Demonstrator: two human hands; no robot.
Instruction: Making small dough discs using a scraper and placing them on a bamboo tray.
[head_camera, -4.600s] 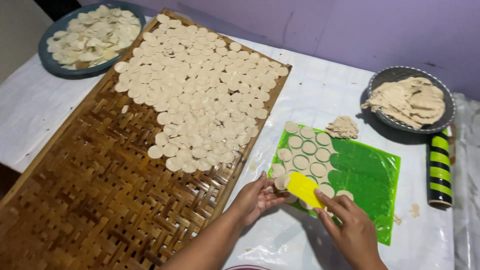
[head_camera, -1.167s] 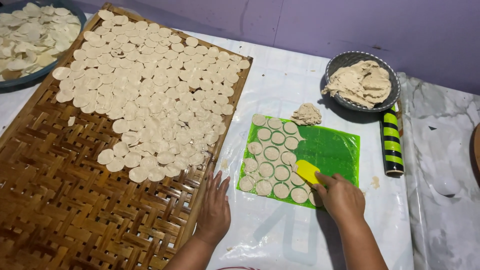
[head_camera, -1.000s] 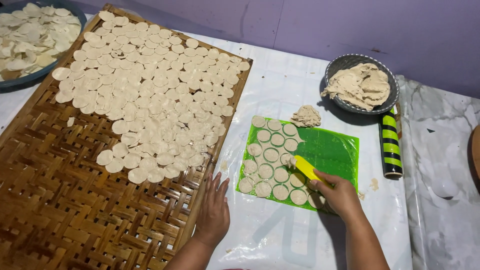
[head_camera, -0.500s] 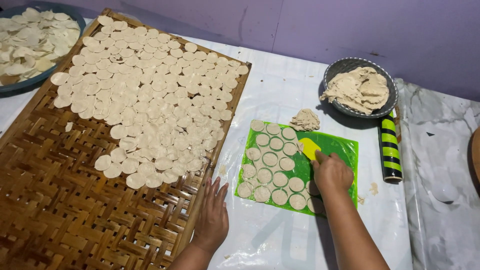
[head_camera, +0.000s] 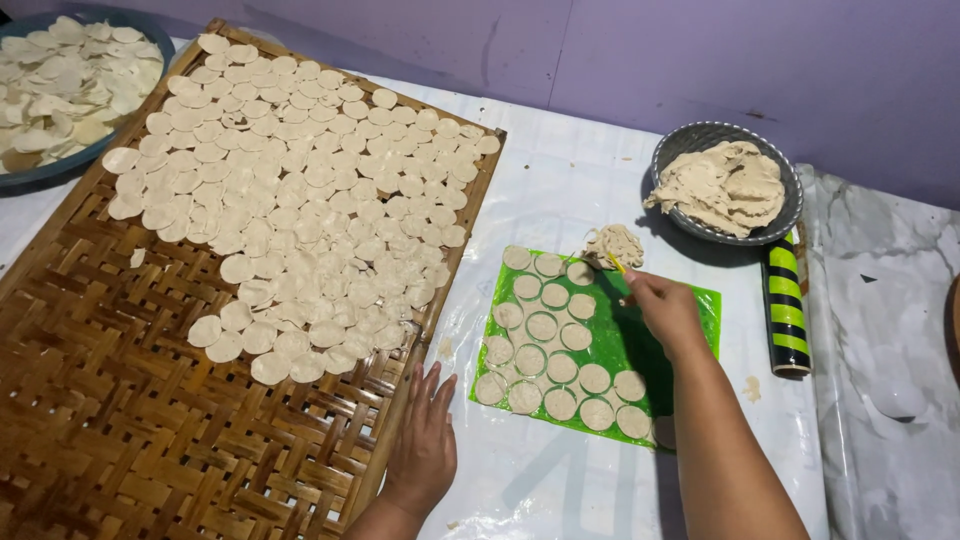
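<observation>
Woven bamboo tray (head_camera: 120, 420) fills the left of the table, its upper half covered in thin pale dough discs (head_camera: 300, 190). Blue basin (head_camera: 60, 168) of more dough pieces sits at far left. Green mat (head_camera: 690, 310) lies right of the tray, with cut rounds (head_camera: 545, 325) in rows on its left half. Grey bowl (head_camera: 790, 205) of dough stands beyond it, a striped roller (head_camera: 788, 320) just beside.

Left hand (head_camera: 425, 445) rests flat, fingers spread, on the plastic sheet against the tray's edge. Right hand (head_camera: 668, 312) pinches a yellow scraper (head_camera: 613, 262), tip at a small dough scrap lump (head_camera: 615, 243) by the mat's top edge.

Step in hand looks like clearing offcuts. Next likely calls for lifting rounds cleanly, without tearing.
</observation>
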